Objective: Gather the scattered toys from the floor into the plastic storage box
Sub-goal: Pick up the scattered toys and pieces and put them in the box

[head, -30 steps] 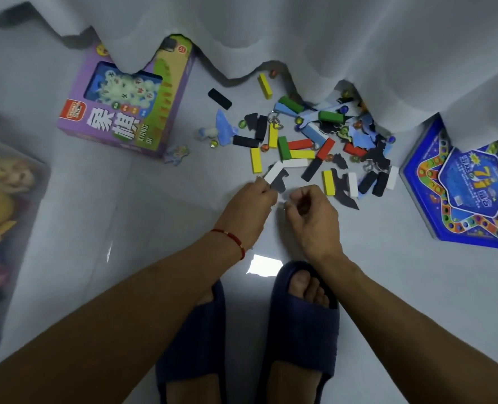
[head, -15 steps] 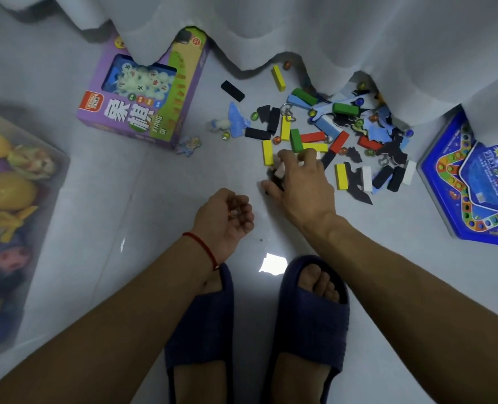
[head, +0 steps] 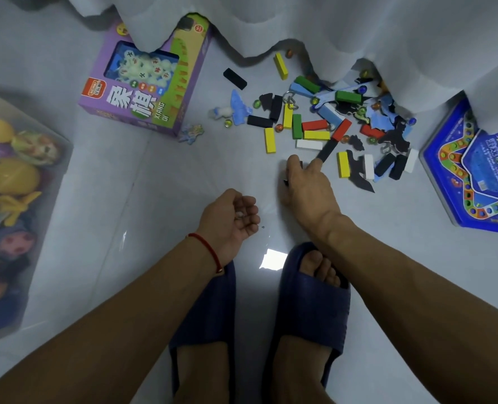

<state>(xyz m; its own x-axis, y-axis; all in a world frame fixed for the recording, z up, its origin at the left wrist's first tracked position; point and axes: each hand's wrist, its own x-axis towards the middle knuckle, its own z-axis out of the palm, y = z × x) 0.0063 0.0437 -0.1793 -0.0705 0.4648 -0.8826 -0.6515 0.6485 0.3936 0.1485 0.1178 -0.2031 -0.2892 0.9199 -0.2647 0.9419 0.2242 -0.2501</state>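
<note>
- Far left: translucent plastic storage box (head: 64,158), soft-cornered, already holding rounded yellow and purple toys; right wall bordering bare glossy floor (head: 160,199).
- Left of centre, far: purple cardboard game box (head: 142,91), clear window over pale round pieces; far edge tucked under white curtain (head: 329,21). Small flat figure (head: 191,133) just beside its near right corner.
- Centre, near: left hand (head: 230,218) palm up, fingers curled loosely into a cup round a few small pale pieces; red cord at wrist. Open floor between this hand and the storage box.
- Right of centre: right hand (head: 306,188) palm down at near edge of scattered toys (head: 315,123); thumb and forefinger pinching a small dark piece (head: 299,164), other fingers hidden beneath, spread not discernible.
- Scattered toys: matte rectangular blocks in yellow, green, red, black, white; flat dark and blue cut-outs; glass marbles; far part under curtain hem.
- Far right: blue star-shaped game board (head: 457,176), glossy, well apart from the storage box.
- Near: dark blue slippers (head: 315,301) flanking a light reflection.
</note>
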